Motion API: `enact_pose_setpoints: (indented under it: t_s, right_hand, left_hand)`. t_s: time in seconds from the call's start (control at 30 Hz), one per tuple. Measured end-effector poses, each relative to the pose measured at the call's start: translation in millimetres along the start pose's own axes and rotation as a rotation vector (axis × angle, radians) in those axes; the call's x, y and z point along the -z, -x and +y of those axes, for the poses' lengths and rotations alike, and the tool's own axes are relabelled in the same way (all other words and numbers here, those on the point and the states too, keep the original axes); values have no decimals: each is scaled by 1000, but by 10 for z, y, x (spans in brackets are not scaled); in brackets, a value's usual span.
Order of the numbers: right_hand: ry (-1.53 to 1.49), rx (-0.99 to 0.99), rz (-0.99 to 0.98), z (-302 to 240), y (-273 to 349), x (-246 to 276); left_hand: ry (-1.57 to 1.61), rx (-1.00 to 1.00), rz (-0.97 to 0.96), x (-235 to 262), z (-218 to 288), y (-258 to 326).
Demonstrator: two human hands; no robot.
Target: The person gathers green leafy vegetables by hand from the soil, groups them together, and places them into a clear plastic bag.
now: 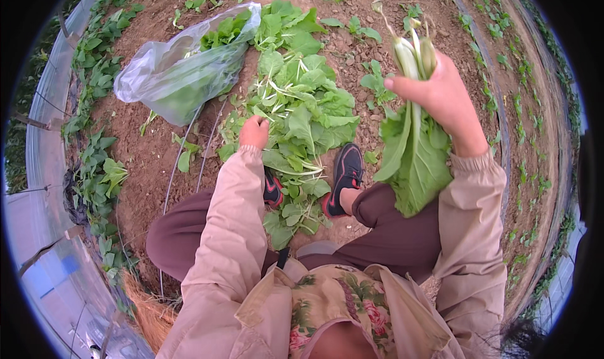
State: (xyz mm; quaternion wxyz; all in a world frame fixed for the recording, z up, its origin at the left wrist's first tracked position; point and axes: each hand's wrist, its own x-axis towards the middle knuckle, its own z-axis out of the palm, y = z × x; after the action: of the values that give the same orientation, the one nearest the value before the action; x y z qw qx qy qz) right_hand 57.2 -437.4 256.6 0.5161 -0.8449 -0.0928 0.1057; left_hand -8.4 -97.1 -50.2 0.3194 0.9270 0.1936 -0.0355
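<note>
My right hand [445, 101] is raised at the right, closed round a bunch of leafy greens [415, 161]. Their pale stem ends point up past my thumb, and the broad green leaves hang down over my knee. My left hand [253, 133] is closed at the left edge of a long pile of picked leafy greens [308, 117] lying on the soil between my feet. Its fingers are pinched together; what they hold, if anything, I cannot make out. Many leaves in the pile show white stalks.
A clear plastic bag [182, 76] with greens inside lies open at the upper left, its mouth toward the pile. My dark shoes [346, 176] flank the pile. Thin rods [179, 164] stand left of it. Small plants [375, 81] grow in the soil, and plastic sheeting [47, 113] runs along the left.
</note>
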Motion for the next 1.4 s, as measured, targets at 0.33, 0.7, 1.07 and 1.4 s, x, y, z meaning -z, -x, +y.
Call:
enact_pose_setpoints:
  t_s: [0.33, 0.7, 1.07, 1.4]
  right_hand:
    - [132, -68, 97, 77, 57, -22]
    - [147, 18, 56, -109, 46, -58]
    - [50, 259, 72, -443, 133, -285]
    - [-490, 248, -305, -592, 155, -611]
  left_hand:
    - [-215, 280, 16, -700, -366, -992]
    - [-50, -310, 131, 727, 142, -1161]
    - [632, -130, -115, 2124, 1275, -255]
    - [1065, -220, -175, 2399, 1967, 610]
